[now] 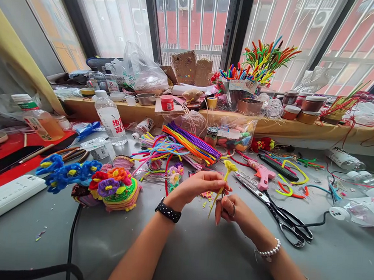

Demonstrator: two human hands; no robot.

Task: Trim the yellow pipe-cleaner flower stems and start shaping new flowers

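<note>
My left hand (207,184) pinches a yellow pipe-cleaner flower (230,166), its head up and its thin yellow stem slanting down below the fingers. Close against it, my right hand (231,209) is closed on a small pair of scissors; a dark finger loop shows, while the blades are mostly hidden by the fingers. Left of my hands sit blue fuzzy flowers (71,172) and a colourful fuzzy piece (122,195) topped with red, orange and purple flowers. Behind my hands lies a bundle of pipe cleaners (193,142). Yellow scraps lie on the table under the stem.
Large black-handled scissors (274,210) and a pink glue gun (262,174) lie to the right. Plastic bottles stand or lie on both sides, one bottle (111,120) upright at the back left. A white power strip (8,198) is at the left, near a black cable (71,243).
</note>
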